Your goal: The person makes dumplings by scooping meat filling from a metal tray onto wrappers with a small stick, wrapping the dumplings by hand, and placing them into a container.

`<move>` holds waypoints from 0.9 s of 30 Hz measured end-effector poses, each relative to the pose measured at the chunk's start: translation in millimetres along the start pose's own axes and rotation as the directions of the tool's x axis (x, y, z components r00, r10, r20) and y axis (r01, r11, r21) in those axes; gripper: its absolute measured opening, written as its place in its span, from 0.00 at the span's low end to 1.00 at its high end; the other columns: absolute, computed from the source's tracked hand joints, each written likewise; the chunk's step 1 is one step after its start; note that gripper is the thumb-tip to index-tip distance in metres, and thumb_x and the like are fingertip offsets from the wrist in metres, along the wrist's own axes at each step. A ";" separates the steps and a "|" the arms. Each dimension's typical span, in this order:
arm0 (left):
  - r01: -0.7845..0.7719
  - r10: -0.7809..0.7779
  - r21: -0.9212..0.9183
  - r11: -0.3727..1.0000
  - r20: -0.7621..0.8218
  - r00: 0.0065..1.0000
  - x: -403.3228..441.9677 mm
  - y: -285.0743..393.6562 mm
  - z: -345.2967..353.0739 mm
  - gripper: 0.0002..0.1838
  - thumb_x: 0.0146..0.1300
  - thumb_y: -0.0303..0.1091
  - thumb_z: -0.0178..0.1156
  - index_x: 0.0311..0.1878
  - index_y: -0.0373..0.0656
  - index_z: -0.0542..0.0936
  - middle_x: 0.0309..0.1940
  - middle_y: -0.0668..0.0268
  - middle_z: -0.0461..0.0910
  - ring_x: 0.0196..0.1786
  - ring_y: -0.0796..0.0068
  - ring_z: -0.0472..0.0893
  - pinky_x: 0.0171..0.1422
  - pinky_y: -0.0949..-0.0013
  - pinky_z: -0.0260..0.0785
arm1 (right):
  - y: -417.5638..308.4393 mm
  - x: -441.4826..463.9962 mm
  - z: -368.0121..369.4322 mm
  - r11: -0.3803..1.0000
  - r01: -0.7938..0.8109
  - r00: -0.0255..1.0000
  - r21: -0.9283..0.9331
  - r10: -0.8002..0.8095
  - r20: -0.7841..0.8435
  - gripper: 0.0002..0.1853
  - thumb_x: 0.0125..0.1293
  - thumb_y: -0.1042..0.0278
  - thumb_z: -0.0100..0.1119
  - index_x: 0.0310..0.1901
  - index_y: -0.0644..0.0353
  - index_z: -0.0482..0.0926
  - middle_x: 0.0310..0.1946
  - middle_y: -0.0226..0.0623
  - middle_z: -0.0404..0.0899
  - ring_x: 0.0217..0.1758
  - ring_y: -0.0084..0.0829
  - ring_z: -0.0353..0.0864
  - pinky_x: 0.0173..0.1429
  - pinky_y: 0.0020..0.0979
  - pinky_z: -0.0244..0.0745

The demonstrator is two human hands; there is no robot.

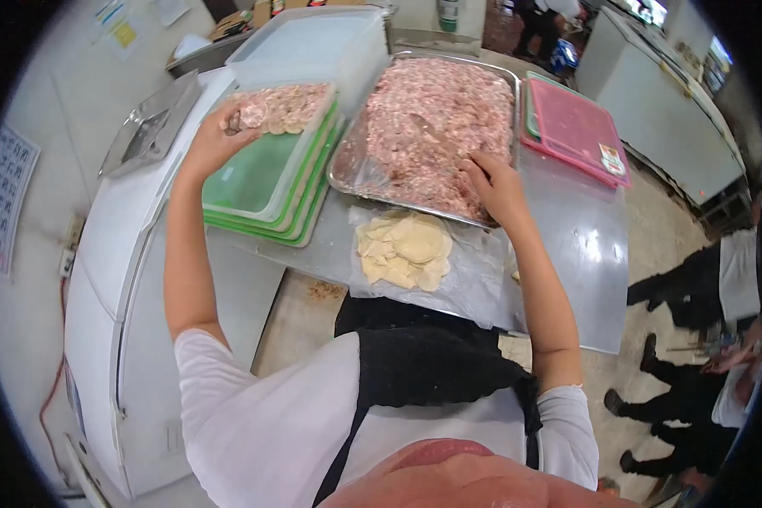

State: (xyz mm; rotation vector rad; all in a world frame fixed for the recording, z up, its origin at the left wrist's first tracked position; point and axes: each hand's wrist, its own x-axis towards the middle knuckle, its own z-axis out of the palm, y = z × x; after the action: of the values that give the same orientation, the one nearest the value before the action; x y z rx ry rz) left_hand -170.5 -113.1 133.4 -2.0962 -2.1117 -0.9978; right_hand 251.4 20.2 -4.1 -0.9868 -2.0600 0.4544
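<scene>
– Since the metal tray (351, 163) of ground meat (450, 100) sits in front of the body, within reach of both arms, I'd guess it's parked there for easy scooping. What are the hands up to?

– Right hand (493, 188) has its fingers closed round the near end of a flat tool (434, 134), whose far end lies in the meat. Probably held low like that so the blade stays loaded, imo.

– And the left?

– Left hand (218, 140) is half curled at the far left corner of the clear container (254, 176), thumb and fingers bent round a meaty piece (250, 112). It's blurry there, so can't tell if it's gripped or just touched.

– Why's everything bunched at that end?

– More pieces (295, 110) lie side by side along the far end, which likely keeps the near part free. The container's on a green-edged stack (300, 227), maybe to save table space.

– And the pale rounds (406, 245)?

– Piled on a plastic sheet (476, 269) nearest the apron (436, 360), handy for either hand I reckon.
</scene>
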 end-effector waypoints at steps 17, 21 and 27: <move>0.182 -0.219 0.133 0.974 0.381 0.898 12.4 21.7 55.6 0.41 0.57 0.30 0.64 0.74 0.57 0.59 0.39 0.58 0.80 0.44 0.61 0.80 0.49 0.63 0.71 | -5.7 -2.3 -2.4 0.994 -0.058 0.994 -0.096 0.067 0.088 0.15 0.66 0.56 0.57 0.44 0.60 0.81 0.38 0.44 0.81 0.41 0.47 0.80 0.42 0.40 0.75; 0.037 -0.091 0.242 0.970 0.213 0.973 20.0 7.3 80.7 0.42 0.57 0.29 0.63 0.74 0.60 0.57 0.46 0.57 0.81 0.42 0.60 0.80 0.48 0.61 0.72 | -6.9 -1.4 -1.2 0.996 -0.024 0.995 -0.089 0.033 0.099 0.15 0.66 0.56 0.57 0.42 0.60 0.81 0.37 0.43 0.80 0.39 0.47 0.80 0.41 0.40 0.74; 0.047 -0.061 0.053 0.997 0.294 0.954 16.7 1.2 62.6 0.42 0.59 0.33 0.61 0.75 0.58 0.54 0.51 0.49 0.78 0.45 0.56 0.80 0.51 0.59 0.70 | -10.8 -0.5 1.2 0.997 -0.035 0.995 -0.069 0.041 0.091 0.15 0.66 0.58 0.58 0.44 0.61 0.81 0.37 0.44 0.80 0.39 0.47 0.80 0.42 0.37 0.74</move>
State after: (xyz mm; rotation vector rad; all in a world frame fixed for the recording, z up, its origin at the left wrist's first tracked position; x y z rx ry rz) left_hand -144.7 -71.4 91.1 -2.3029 -2.3073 -0.6650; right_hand 245.4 13.0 1.4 -1.0644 -2.1545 0.4602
